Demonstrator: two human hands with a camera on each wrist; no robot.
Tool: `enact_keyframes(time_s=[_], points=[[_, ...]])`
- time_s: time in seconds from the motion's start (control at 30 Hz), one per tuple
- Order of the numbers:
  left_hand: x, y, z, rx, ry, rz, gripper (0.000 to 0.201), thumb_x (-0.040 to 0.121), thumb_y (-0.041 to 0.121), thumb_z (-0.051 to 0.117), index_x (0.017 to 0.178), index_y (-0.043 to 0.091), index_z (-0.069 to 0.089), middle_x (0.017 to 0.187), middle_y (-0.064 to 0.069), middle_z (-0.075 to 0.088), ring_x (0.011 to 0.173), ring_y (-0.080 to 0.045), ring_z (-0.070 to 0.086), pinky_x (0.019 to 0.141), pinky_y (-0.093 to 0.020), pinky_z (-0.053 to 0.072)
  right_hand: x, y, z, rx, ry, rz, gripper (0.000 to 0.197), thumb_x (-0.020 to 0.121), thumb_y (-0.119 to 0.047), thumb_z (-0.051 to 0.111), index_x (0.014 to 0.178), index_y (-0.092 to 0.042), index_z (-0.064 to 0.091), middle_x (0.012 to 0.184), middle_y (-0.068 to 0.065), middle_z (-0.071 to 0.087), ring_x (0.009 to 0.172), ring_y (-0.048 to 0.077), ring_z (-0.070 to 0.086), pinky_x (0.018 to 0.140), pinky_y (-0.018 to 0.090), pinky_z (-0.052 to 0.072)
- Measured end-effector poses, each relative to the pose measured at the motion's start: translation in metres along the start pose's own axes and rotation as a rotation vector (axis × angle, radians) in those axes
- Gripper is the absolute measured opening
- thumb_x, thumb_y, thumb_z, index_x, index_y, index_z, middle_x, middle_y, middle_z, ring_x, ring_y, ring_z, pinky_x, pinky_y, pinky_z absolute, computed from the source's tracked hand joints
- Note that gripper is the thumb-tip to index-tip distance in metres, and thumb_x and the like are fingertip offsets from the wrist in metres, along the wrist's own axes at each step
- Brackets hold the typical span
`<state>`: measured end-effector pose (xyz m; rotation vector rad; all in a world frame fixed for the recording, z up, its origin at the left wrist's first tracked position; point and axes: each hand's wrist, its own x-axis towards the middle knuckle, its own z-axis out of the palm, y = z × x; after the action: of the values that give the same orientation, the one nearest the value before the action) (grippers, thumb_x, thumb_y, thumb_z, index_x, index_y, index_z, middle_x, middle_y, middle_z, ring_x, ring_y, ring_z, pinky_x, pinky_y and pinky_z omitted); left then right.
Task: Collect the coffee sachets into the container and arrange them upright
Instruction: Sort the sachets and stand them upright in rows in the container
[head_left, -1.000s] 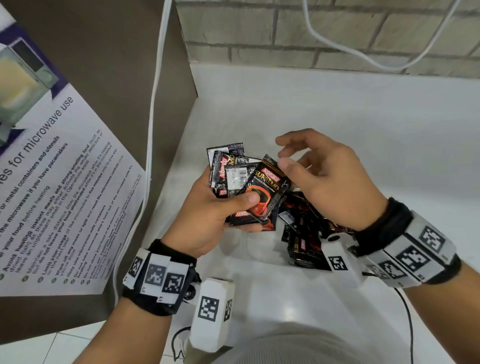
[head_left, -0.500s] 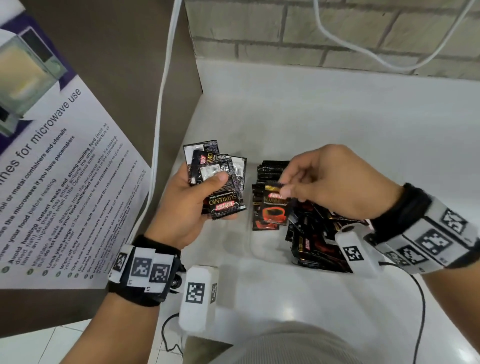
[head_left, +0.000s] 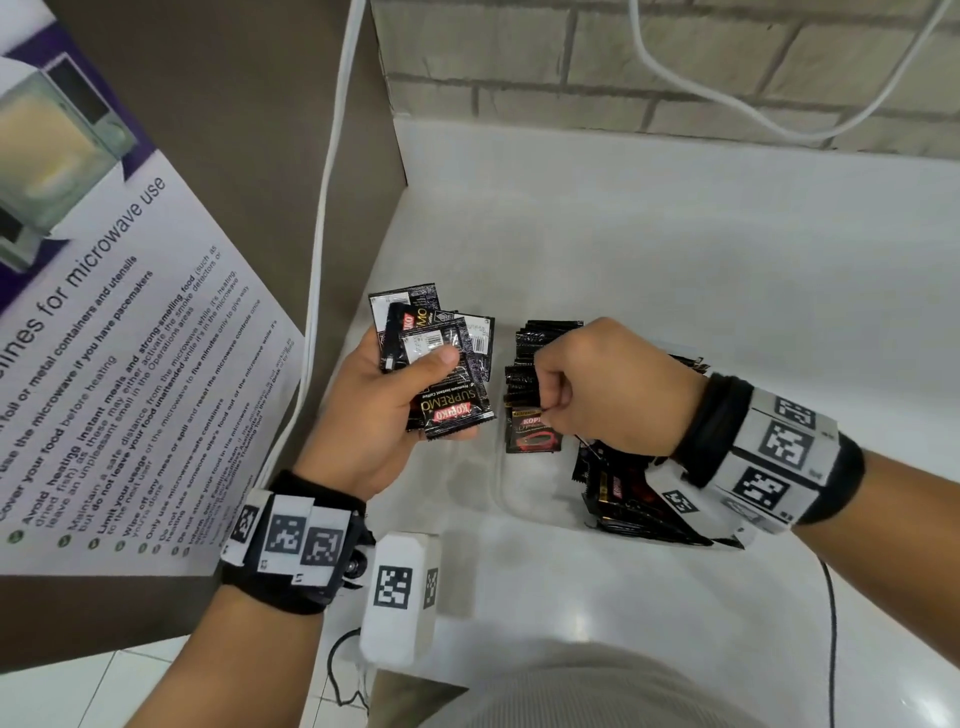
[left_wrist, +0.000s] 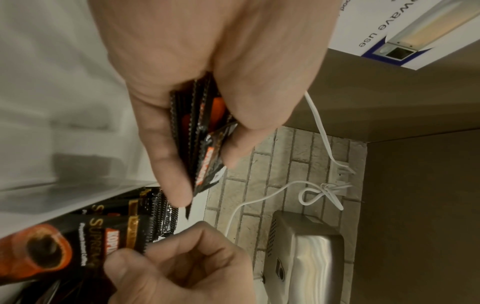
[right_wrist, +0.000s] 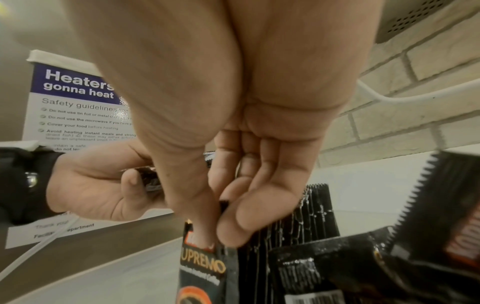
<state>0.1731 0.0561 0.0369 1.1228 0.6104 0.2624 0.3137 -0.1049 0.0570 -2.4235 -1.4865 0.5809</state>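
I see the left hand (head_left: 387, 415) gripping a fanned stack of sachets (head_left: 441, 358) above the white counter (head_left: 649, 249), thumb clamped on top. Right hand (head_left: 613, 384) pinches the top edge of 1 sachet (head_left: 532, 434), upright at the front of the row (head_left: 524, 364) in the clear container (head_left: 524, 499). Loose sachets (head_left: 628, 493) fill its right side; the near-left corner is open.

sachets (head_left: 535, 431) upright in container (head_left: 511, 499), poster (head_left: 119, 364) left.
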Motion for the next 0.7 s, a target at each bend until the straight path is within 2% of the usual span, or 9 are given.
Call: enact_keyframes(time_s=[0.07, 0.2, 0.23, 0.37, 0.47, 0.63, 0.7], points=[[0.000, 0.000, 0.000, 0.009, -0.006, 0.000, 0.027, 0.095, 0.004, 0.063, 0.119, 0.014, 0.060, 0.096, -0.005, 0.077, 0.079, -0.027, 0.076, 0.051, -0.040, 0.059, 0.002, -0.001, -0.001, -0.006, -0.001, 0.012, 0.010, 0.078, -0.013, 0.075, 0.076, -0.019, 0.067, 0.064, -0.018, 0.050, 0.071, 0.011, 0.056, 0.070, 0.027, 0.049], [0.001, -0.001, 0.000, 0.015, -0.017, -0.001, 0.032, 0.094, 0.005, 0.064, 0.125, 0.012, 0.058, 0.101, -0.007, 0.076, 0.082, -0.029, 0.076, 0.051, -0.039, 0.059, 0.003, -0.001, 0.003, -0.031, -0.018, 0.017, 0.015, 0.080, -0.018, 0.078, 0.074, -0.021, 0.064, 0.064, -0.018, 0.048, 0.067, 0.006, 0.047, 0.057, 0.011, 0.034], [0.001, -0.001, 0.000, 0.016, -0.019, -0.003, 0.031, 0.095, 0.005, 0.064, 0.125, 0.012, 0.058, 0.102, -0.007, 0.076, 0.082, -0.029, 0.076, 0.051, -0.039, 0.059, 0.003, 0.000, 0.004, -0.038, -0.015, 0.019, 0.015, 0.081, -0.018, 0.077, 0.074, -0.021, 0.064, 0.064, -0.018, 0.047, 0.067, 0.006, 0.047, 0.056, 0.010, 0.031], [0.001, -0.002, 0.001, 0.018, -0.027, -0.004, 0.025, 0.096, 0.003, 0.062, 0.118, 0.015, 0.060, 0.099, -0.005, 0.077, 0.081, -0.028, 0.076, 0.050, -0.039, 0.059, 0.003, -0.002, 0.005, -0.065, -0.008, 0.029, 0.015, 0.081, -0.019, 0.076, 0.074, -0.021, 0.063, 0.065, -0.016, 0.049, 0.072, 0.010, 0.051, 0.060, 0.022, 0.035], [0.001, -0.004, 0.001, 0.016, -0.035, 0.001, 0.023, 0.097, 0.003, 0.062, 0.114, 0.018, 0.061, 0.098, -0.003, 0.077, 0.080, -0.026, 0.076, 0.050, -0.038, 0.058, 0.003, -0.002, 0.007, -0.065, 0.006, 0.034, 0.020, 0.081, -0.020, 0.076, 0.072, -0.022, 0.059, 0.067, -0.014, 0.050, 0.072, 0.011, 0.050, 0.058, 0.020, 0.035], [0.000, -0.006, -0.001, 0.010, -0.046, 0.001, 0.024, 0.096, 0.003, 0.062, 0.114, 0.019, 0.061, 0.099, -0.004, 0.077, 0.082, -0.026, 0.076, 0.051, -0.039, 0.059, 0.002, 0.001, 0.000, -0.003, 0.049, 0.066, 0.021, 0.079, -0.022, 0.079, 0.071, -0.021, 0.060, 0.062, -0.014, 0.054, 0.064, 0.007, 0.053, 0.060, 0.023, 0.044], [0.000, -0.006, 0.000, 0.003, -0.052, 0.006, 0.026, 0.093, 0.005, 0.065, 0.116, 0.018, 0.061, 0.101, -0.005, 0.077, 0.084, -0.027, 0.076, 0.052, -0.039, 0.059, -0.001, 0.001, -0.007, 0.097, 0.111, 0.085, 0.022, 0.079, -0.028, 0.081, 0.071, -0.021, 0.062, 0.056, -0.013, 0.054, 0.056, 0.003, 0.053, 0.056, 0.015, 0.041]])
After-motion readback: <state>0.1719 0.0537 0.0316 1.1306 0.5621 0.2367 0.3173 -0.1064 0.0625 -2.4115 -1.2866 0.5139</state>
